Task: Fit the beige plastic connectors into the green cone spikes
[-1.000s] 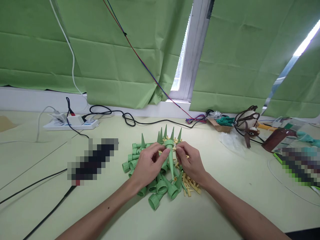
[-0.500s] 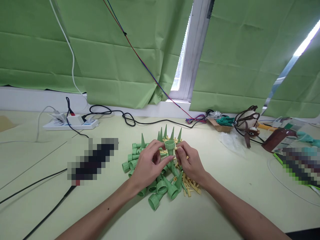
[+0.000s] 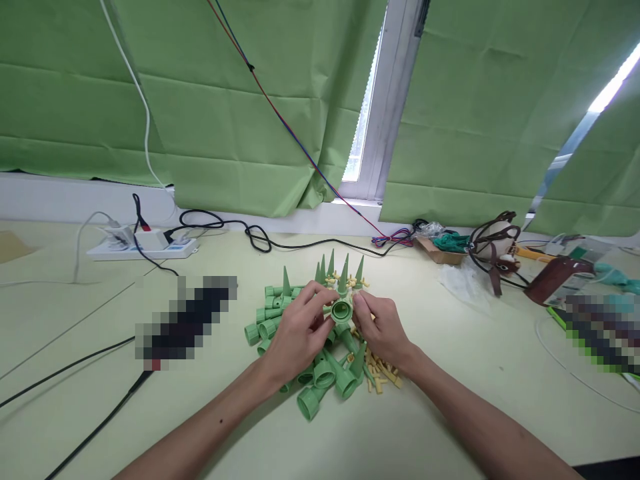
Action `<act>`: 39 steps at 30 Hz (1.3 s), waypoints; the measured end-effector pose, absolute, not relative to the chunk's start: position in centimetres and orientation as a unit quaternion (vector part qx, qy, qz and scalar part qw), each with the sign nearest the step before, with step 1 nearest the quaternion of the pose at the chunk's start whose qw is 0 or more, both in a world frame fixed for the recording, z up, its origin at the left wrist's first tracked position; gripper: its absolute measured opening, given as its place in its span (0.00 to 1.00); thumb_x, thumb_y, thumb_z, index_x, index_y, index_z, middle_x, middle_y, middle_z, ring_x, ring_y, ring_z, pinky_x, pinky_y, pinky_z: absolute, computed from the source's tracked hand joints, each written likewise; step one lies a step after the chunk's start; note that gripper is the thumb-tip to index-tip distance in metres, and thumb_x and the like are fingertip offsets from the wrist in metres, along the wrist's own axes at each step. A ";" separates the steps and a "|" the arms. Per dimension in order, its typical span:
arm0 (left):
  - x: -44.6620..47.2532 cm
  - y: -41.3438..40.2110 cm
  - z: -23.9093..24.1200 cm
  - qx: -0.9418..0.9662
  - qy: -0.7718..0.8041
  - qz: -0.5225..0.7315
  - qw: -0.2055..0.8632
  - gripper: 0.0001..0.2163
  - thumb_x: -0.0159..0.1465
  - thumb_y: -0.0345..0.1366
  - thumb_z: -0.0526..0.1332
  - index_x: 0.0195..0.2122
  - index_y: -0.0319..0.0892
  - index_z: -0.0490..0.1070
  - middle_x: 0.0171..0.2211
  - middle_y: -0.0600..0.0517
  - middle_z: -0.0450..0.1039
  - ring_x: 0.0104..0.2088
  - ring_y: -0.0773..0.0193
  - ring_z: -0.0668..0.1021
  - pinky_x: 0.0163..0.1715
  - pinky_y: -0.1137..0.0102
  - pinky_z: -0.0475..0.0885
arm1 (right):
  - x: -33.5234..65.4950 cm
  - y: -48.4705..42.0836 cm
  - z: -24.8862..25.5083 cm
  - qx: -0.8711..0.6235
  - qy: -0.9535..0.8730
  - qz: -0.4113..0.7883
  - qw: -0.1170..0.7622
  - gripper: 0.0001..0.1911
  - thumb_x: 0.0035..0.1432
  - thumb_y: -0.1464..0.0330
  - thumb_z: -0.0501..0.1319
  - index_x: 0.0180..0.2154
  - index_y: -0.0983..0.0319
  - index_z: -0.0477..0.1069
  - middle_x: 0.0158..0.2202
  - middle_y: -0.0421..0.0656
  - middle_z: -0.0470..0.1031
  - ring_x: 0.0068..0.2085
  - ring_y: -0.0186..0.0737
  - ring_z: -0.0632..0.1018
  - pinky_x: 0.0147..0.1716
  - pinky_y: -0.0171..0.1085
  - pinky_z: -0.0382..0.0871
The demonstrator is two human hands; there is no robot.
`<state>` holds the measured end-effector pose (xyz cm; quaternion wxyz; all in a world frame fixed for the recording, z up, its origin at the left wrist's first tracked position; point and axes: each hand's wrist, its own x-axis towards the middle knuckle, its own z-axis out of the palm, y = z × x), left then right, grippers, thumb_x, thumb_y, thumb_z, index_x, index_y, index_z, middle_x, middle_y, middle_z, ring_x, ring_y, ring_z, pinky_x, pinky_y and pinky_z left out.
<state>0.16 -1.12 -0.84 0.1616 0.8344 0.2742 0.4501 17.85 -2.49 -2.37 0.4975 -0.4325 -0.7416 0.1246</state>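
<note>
In my left hand is a green plastic watering spike, closed between thumb and fingers. Its round threaded mouth faces me. My right hand is pinched against the right side of the same spike, on a small yellow valve that the fingers now hide. Below and left of my hands lie several more green spikes in a heap, with wide threaded ends and pointed tips. Small yellow valves are piled under my right hand. Several green spikes stand tip up behind my hands, some with yellow valves in them.
A white power strip with plugs lies at the back left. A black cable runs along the wall. A blurred dark object is on the left. At the right are a cardboard box, a plastic bag and a dark red container.
The spike has tipped so that its mouth turned from upward to facing me. My right fingers moved in against its side, and the yellow valve in them is now hidden.
</note>
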 end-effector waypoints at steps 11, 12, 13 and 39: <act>0.5 -1.5 -0.1 0.767 0.363 0.442 0.293 0.07 0.68 0.38 0.53 0.38 0.43 0.67 0.26 0.56 0.64 0.24 0.69 0.66 0.23 0.74 0.61 | 17.9 -2.7 -1.8 -0.447 -0.722 0.110 0.516 0.18 0.69 0.64 0.48 0.25 0.59 0.57 0.20 0.35 0.60 0.22 0.32 0.62 0.25 0.33 0.57; 0.4 -1.4 0.0 0.758 0.365 0.443 0.309 0.10 0.69 0.40 0.52 0.36 0.42 0.67 0.24 0.56 0.63 0.23 0.69 0.65 0.23 0.73 0.60 | 17.9 -2.7 -1.7 -0.445 -0.723 0.110 0.517 0.18 0.69 0.64 0.48 0.25 0.59 0.58 0.20 0.35 0.60 0.22 0.32 0.63 0.25 0.33 0.57; 0.4 -1.3 0.0 0.749 0.368 0.444 0.326 0.12 0.70 0.42 0.51 0.34 0.42 0.67 0.23 0.56 0.61 0.23 0.69 0.64 0.23 0.73 0.60 | 17.9 -2.7 -1.7 -0.443 -0.725 0.110 0.516 0.18 0.69 0.64 0.49 0.25 0.59 0.58 0.20 0.36 0.61 0.22 0.32 0.63 0.25 0.33 0.57; 0.2 -1.3 0.0 0.803 0.302 0.447 0.254 0.07 0.66 0.36 0.59 0.44 0.45 0.67 0.41 0.50 0.64 0.29 0.70 0.70 0.25 0.75 0.69 | 18.1 -2.5 -2.3 -0.432 -0.753 0.151 0.473 0.17 0.70 0.63 0.47 0.27 0.59 0.57 0.21 0.36 0.61 0.22 0.33 0.63 0.25 0.34 0.56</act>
